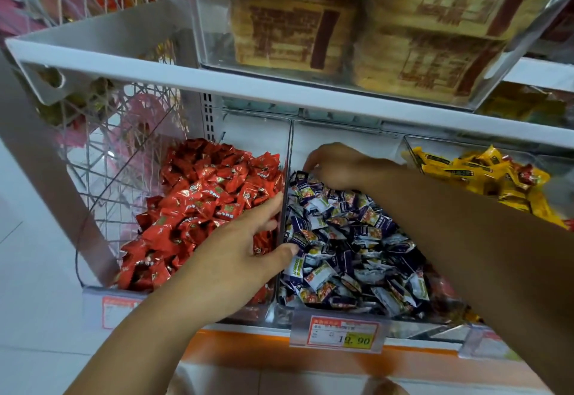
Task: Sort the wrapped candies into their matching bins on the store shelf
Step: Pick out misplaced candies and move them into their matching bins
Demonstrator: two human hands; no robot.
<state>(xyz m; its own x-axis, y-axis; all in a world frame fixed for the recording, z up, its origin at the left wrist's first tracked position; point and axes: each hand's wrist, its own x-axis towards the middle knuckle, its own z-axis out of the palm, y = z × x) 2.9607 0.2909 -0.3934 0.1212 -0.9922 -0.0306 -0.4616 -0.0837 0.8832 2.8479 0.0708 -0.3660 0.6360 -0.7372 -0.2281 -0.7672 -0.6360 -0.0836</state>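
1. Nearest my view, low in the centre of the frame, a price tag (341, 332) hangs on the shelf's front lip. Both forearms cross above it into the bins.
2. The left hand (245, 248) lies on the red candies (198, 196), its fingers fairly straight. The fingertips are against the clear divider (287, 177) and the thumb is over on the far side of it. It grips nothing that I can see. My guess is that it steadies the divider or keeps the red heap from sliding across.
3. The right hand (335, 165), upper centre, reaches to the back of the middle bin (335, 134). Its fingers curl down into the purple-and-white candies (351, 239). The fingertips are buried, so I cannot tell whether they pinch a wrapper. I judge it is digging for a stray where the pile is deepest.
4. Red candies fill the left compartment, purple-and-white the middle one, and yellow candies (484, 174) sit in the right bin (410, 143) at the frame's right edge. Each heap looks to be a single colour. A dim reddish patch beside the right forearm, at the middle bin's front corner, is too murky to call.
5. Across the top, an upper shelf (217, 79) carries a clear box (341, 22) of tan packets. A wire mesh panel (124, 146) closes the left side.
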